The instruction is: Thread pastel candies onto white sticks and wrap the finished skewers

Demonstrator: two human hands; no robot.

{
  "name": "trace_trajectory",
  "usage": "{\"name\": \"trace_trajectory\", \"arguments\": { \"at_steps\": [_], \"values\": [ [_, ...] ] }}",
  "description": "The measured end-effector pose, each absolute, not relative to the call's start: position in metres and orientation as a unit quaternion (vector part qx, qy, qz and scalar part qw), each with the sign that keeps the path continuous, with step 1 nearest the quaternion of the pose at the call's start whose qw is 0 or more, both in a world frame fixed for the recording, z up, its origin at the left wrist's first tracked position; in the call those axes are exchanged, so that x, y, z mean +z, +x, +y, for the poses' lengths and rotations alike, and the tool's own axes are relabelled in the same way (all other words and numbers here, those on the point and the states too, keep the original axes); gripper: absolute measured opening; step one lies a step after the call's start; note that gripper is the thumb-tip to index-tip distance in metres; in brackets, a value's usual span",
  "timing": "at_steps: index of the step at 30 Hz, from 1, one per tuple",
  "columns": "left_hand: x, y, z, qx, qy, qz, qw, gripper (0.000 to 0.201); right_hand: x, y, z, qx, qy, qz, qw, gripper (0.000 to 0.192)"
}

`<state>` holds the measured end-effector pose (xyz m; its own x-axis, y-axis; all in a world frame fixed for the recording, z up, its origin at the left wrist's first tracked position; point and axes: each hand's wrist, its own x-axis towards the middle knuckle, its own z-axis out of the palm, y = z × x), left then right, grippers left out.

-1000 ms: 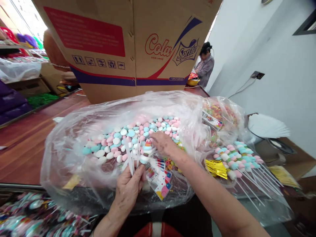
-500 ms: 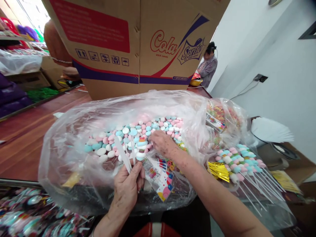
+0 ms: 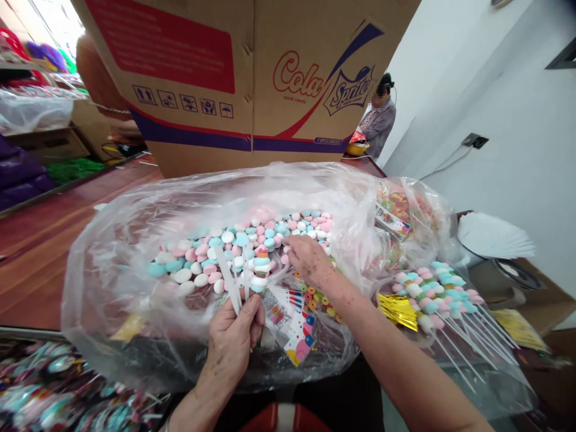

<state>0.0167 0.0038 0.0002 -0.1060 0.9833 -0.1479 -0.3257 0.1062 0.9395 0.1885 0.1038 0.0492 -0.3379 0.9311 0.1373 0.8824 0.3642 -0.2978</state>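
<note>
My left hand (image 3: 237, 324) is closed around several white sticks (image 3: 228, 277) and a candy skewer (image 3: 260, 270), whose stacked blue, white and orange pieces stand above the fingers. My right hand (image 3: 309, 258) is at the right part of the pile of pink, blue and white candies (image 3: 198, 269). Its fingers are bent together; whatever they hold is hidden. Just below that hand lie small coloured candy rings (image 3: 317, 298). A printed bag with coloured dots (image 3: 292, 330) is beside my left hand. The candies lie on a clear plastic sheet (image 3: 108, 270).
A large cardboard box (image 3: 202, 54) stands behind the candies. At the right are finished candy skewers (image 3: 432, 288), gold twist ties (image 3: 398, 311) and a bag of gummy candies (image 3: 411, 207). Wrapped candies (image 3: 58, 396) fill the lower left. A person (image 3: 380, 120) is farther back.
My right hand has shifted slightly right within the candies, uncovering more of the rings. My left hand keeps its hold on the sticks and skewer, almost in place.
</note>
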Motion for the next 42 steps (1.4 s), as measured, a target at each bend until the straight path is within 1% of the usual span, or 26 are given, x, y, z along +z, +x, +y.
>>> {"name": "trace_trajectory", "arguments": {
  "at_steps": [3,6,9,11,13,14,16,18,19,21,23,25,33,42],
  "values": [
    [0.000,0.017,0.004,0.570,0.353,0.473,0.572,0.034,0.045,0.179,0.103,0.095,-0.542,-0.830,0.098,0.028],
    [0.000,0.017,0.005,0.568,0.355,0.477,0.569,0.033,0.037,0.177,0.102,0.080,-0.544,-0.833,0.059,0.025],
    [0.000,0.017,0.005,0.554,0.360,0.484,0.574,0.032,0.029,0.174,0.100,0.045,-0.557,-0.827,0.050,0.027],
    [0.000,0.017,0.006,0.540,0.364,0.490,0.579,0.032,0.027,0.172,0.101,0.039,-0.560,-0.825,0.064,0.029],
    [0.001,0.017,0.006,0.528,0.371,0.499,0.578,0.033,0.027,0.174,0.102,0.075,-0.571,-0.809,0.113,0.029],
    [0.001,0.017,0.007,0.521,0.377,0.503,0.577,0.034,0.028,0.176,0.103,0.115,-0.583,-0.789,0.159,0.027],
    [0.000,0.017,0.008,0.505,0.390,0.513,0.574,0.038,0.032,0.182,0.104,0.242,-0.599,-0.706,0.290,0.019],
    [-0.003,0.015,0.008,0.484,0.408,0.527,0.567,0.040,0.038,0.189,0.104,0.404,-0.563,-0.581,0.427,0.014],
    [-0.005,0.015,0.009,0.475,0.418,0.533,0.561,0.040,0.042,0.192,0.102,0.478,-0.527,-0.517,0.476,0.017],
    [-0.007,0.013,0.009,0.463,0.440,0.541,0.546,0.037,0.049,0.195,0.098,0.579,-0.462,-0.423,0.523,0.023],
    [-0.008,0.012,0.008,0.459,0.459,0.542,0.534,0.034,0.054,0.195,0.093,0.620,-0.434,-0.381,0.531,0.026],
    [-0.007,0.012,0.008,0.456,0.470,0.542,0.527,0.033,0.057,0.193,0.089,0.630,-0.431,-0.369,0.531,0.028],
    [-0.008,0.012,0.009,0.436,0.487,0.559,0.510,0.033,0.043,0.194,0.085,0.594,-0.432,-0.424,0.530,0.030],
    [-0.010,0.013,0.008,0.442,0.498,0.564,0.489,0.036,0.037,0.206,0.080,0.479,-0.485,-0.597,0.422,0.033]
  ]
}}
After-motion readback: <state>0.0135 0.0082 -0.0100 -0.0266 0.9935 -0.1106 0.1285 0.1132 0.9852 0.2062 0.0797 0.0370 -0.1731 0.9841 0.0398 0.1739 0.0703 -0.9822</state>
